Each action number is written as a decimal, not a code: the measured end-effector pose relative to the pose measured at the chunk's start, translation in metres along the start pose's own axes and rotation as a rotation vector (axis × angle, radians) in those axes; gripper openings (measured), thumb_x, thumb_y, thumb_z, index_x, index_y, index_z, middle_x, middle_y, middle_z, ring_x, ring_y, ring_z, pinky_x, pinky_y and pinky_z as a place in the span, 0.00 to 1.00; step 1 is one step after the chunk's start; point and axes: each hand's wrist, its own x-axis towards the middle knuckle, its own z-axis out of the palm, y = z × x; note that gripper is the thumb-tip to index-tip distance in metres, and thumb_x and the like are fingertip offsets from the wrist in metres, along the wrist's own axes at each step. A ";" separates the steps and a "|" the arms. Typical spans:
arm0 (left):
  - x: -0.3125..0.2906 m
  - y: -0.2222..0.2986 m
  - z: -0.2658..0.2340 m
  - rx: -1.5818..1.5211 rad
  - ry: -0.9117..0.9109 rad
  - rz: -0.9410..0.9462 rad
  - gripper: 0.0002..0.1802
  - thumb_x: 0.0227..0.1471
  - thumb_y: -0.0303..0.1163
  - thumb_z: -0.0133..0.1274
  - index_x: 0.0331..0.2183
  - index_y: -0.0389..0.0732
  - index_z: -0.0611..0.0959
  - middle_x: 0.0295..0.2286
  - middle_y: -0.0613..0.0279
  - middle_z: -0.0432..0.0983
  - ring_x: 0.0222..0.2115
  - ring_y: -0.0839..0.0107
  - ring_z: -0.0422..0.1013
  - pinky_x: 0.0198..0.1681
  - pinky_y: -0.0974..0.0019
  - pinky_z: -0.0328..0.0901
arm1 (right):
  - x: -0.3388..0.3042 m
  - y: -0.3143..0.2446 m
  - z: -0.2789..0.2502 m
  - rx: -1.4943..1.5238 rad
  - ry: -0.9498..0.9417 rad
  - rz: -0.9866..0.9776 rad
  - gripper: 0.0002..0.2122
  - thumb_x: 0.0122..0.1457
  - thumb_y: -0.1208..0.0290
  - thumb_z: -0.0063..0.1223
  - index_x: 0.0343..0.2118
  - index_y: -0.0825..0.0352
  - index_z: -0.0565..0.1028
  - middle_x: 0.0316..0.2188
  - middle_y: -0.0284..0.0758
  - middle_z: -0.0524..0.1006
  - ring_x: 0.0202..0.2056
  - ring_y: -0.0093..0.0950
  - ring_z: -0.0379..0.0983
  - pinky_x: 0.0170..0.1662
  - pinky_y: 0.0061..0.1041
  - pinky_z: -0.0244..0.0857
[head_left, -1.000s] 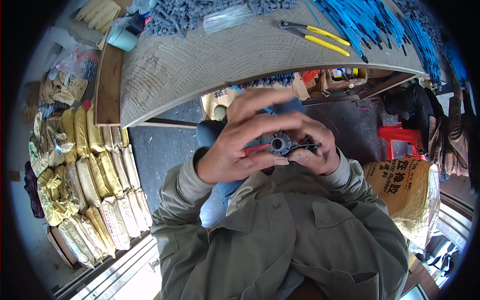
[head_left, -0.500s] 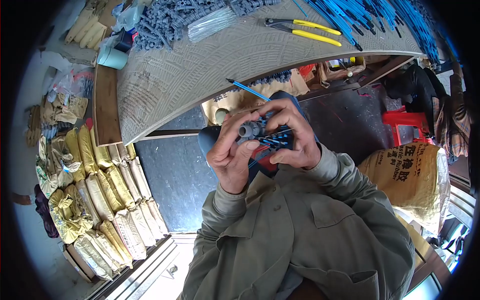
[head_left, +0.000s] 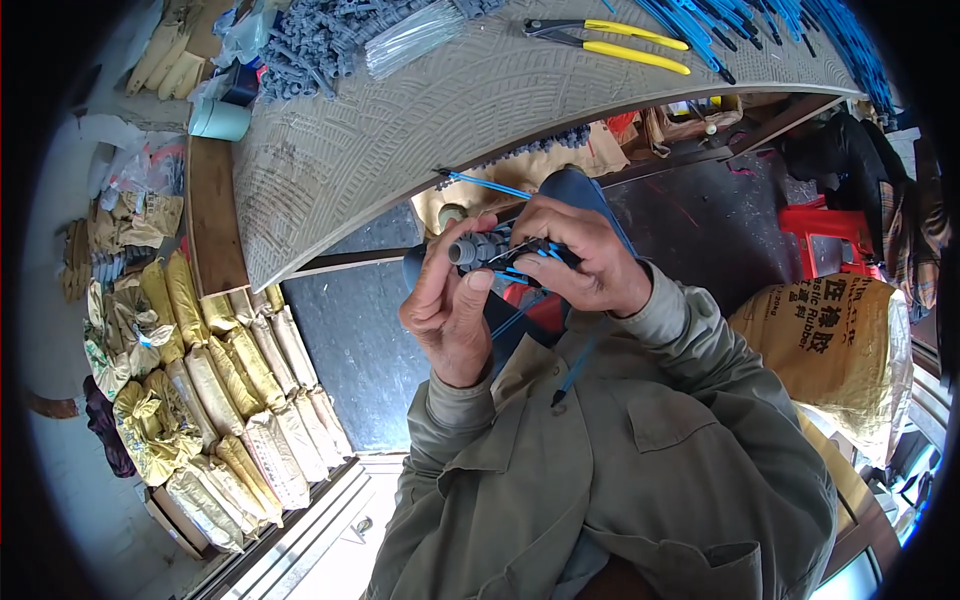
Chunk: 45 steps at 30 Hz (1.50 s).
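Note:
In front of my chest, my left hand (head_left: pixel 447 318) is closed round a grey ribbed plastic fitting (head_left: pixel 464 252), whose round open end faces left. My right hand (head_left: pixel 588 258) is closed on the other side of it, thumb and fingers pinching thin blue rods (head_left: pixel 520 272) among dark pieces. Just where the rods meet the fitting is hidden by my fingers. One blue rod with a black tip (head_left: pixel 490 184) sticks out beyond my hands toward the table, and another blue length with a black tip (head_left: pixel 570 385) hangs over my shirt.
The patterned table (head_left: pixel 340 175) curves ahead, bearing grey fittings (head_left: pixel 315 45), a bundle of clear thin strips (head_left: pixel 415 38), yellow-handled cutters (head_left: pixel 610 45) and blue rods (head_left: pixel 690 30). Packed bags (head_left: pixel 235 380) are stacked at left. A printed sack (head_left: pixel 820 330) and red stool (head_left: pixel 825 235) stand at right.
Both hands have shifted slightly left with the grey fitting. My right thumb and fingers have closed in nearer to it. A black-tipped blue length now shows over my shirt.

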 end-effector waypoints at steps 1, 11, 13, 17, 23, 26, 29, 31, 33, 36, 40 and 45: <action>0.001 -0.001 -0.001 -0.011 -0.019 0.004 0.22 0.46 0.30 0.56 0.42 0.27 0.75 0.40 0.49 0.74 0.48 0.63 0.64 0.58 0.56 0.47 | 0.000 0.002 -0.002 0.008 -0.041 0.008 0.05 0.50 0.79 0.53 0.29 0.72 0.70 0.26 0.37 0.69 0.27 0.29 0.65 0.32 0.25 0.59; -0.001 0.003 0.018 -0.077 0.032 0.005 0.22 0.49 0.31 0.55 0.43 0.27 0.73 0.41 0.50 0.72 0.46 0.64 0.65 0.53 0.61 0.56 | -0.002 0.001 -0.007 0.013 -0.146 0.061 0.07 0.51 0.77 0.53 0.32 0.72 0.70 0.27 0.37 0.71 0.27 0.30 0.66 0.34 0.27 0.60; -0.003 -0.002 0.018 -0.124 0.112 0.014 0.23 0.49 0.31 0.55 0.44 0.27 0.73 0.41 0.50 0.73 0.45 0.65 0.66 0.52 0.63 0.58 | -0.002 -0.003 0.003 0.029 -0.018 0.113 0.09 0.50 0.77 0.55 0.33 0.72 0.70 0.28 0.38 0.72 0.29 0.31 0.67 0.34 0.26 0.62; -0.004 -0.007 0.016 -0.163 0.168 -0.015 0.22 0.48 0.31 0.56 0.43 0.27 0.74 0.39 0.50 0.73 0.42 0.67 0.68 0.50 0.65 0.59 | -0.016 -0.003 0.014 -0.082 0.188 0.001 0.15 0.47 0.76 0.59 0.38 0.71 0.70 0.31 0.39 0.73 0.31 0.32 0.70 0.36 0.25 0.64; -0.002 -0.009 0.012 -0.184 0.189 -0.016 0.20 0.47 0.29 0.57 0.41 0.27 0.75 0.38 0.51 0.74 0.41 0.69 0.68 0.49 0.66 0.60 | -0.031 0.006 0.020 -0.328 0.235 -0.133 0.20 0.45 0.76 0.61 0.43 0.71 0.71 0.35 0.42 0.74 0.34 0.33 0.72 0.37 0.25 0.65; -0.001 -0.011 0.011 -0.187 0.206 -0.015 0.19 0.46 0.27 0.56 0.41 0.26 0.76 0.38 0.52 0.74 0.40 0.70 0.68 0.48 0.66 0.60 | -0.029 0.009 0.016 -0.297 0.159 -0.108 0.20 0.47 0.77 0.58 0.46 0.71 0.71 0.37 0.43 0.74 0.35 0.33 0.73 0.39 0.25 0.66; -0.001 -0.013 0.010 -0.089 0.230 0.014 0.23 0.51 0.35 0.53 0.43 0.24 0.72 0.38 0.47 0.73 0.39 0.69 0.69 0.46 0.67 0.62 | -0.026 0.007 0.015 -0.207 0.125 -0.027 0.18 0.49 0.78 0.56 0.45 0.72 0.71 0.36 0.43 0.74 0.36 0.32 0.73 0.39 0.25 0.65; -0.001 -0.013 0.008 -0.086 0.226 0.013 0.23 0.51 0.35 0.53 0.42 0.24 0.73 0.38 0.47 0.73 0.39 0.69 0.69 0.47 0.67 0.62 | -0.022 0.007 0.012 -0.159 0.107 0.014 0.17 0.50 0.78 0.55 0.45 0.72 0.72 0.36 0.43 0.74 0.36 0.31 0.73 0.39 0.25 0.65; -0.002 -0.013 0.006 -0.083 0.211 0.008 0.23 0.51 0.35 0.53 0.42 0.24 0.73 0.38 0.48 0.73 0.39 0.69 0.69 0.47 0.67 0.61 | -0.017 0.009 0.005 -0.058 0.024 0.050 0.16 0.52 0.78 0.53 0.45 0.73 0.72 0.36 0.42 0.75 0.36 0.29 0.72 0.39 0.25 0.65; -0.001 -0.012 0.008 -0.099 0.217 0.005 0.23 0.51 0.35 0.53 0.42 0.25 0.73 0.38 0.49 0.74 0.39 0.69 0.69 0.47 0.67 0.61 | -0.010 0.019 -0.003 0.047 -0.040 0.064 0.14 0.53 0.78 0.52 0.45 0.73 0.72 0.34 0.41 0.75 0.35 0.28 0.72 0.38 0.24 0.65; -0.002 -0.012 0.008 -0.101 0.184 0.008 0.23 0.51 0.35 0.53 0.42 0.25 0.73 0.38 0.50 0.74 0.39 0.69 0.69 0.46 0.68 0.61 | 0.000 0.031 -0.016 0.197 -0.150 0.144 0.14 0.54 0.78 0.51 0.45 0.71 0.72 0.32 0.40 0.75 0.31 0.26 0.72 0.34 0.23 0.65; 0.000 -0.012 0.007 -0.179 0.158 -0.006 0.18 0.49 0.27 0.54 0.42 0.27 0.75 0.38 0.55 0.74 0.41 0.71 0.68 0.49 0.67 0.60 | 0.002 0.026 -0.017 0.015 -0.174 0.061 0.16 0.53 0.79 0.51 0.46 0.66 0.73 0.30 0.40 0.75 0.26 0.29 0.72 0.30 0.21 0.66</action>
